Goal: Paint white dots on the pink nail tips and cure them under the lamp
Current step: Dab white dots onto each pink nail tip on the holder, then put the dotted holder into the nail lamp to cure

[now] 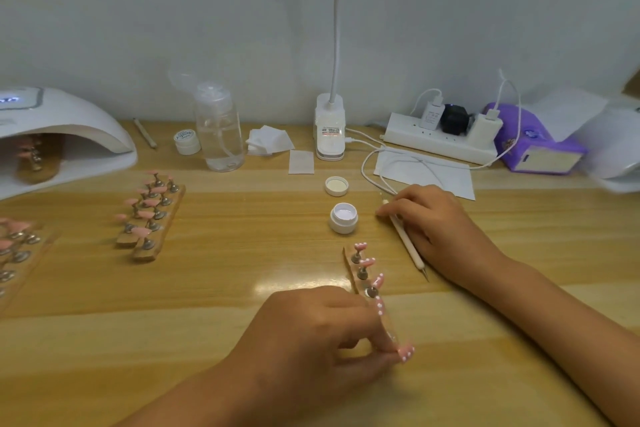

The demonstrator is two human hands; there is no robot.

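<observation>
Near the front edge of the table (194,291) the left hand (311,333) pinches the strip of dotted pink tips (364,267), probably to carry it to the lamp (65,128) at the far left corner; the right hand (431,218) curls over the flat-lying dotting pen (408,246), grip unclear

A broad strip of bare table (242,246) was found between the paired racks (152,215) at left and the open jar (343,218) at centre. The mouth of the lamp (79,121) was partly taken up by a rack (33,158). A cable (362,168) was looped behind the jar.
</observation>
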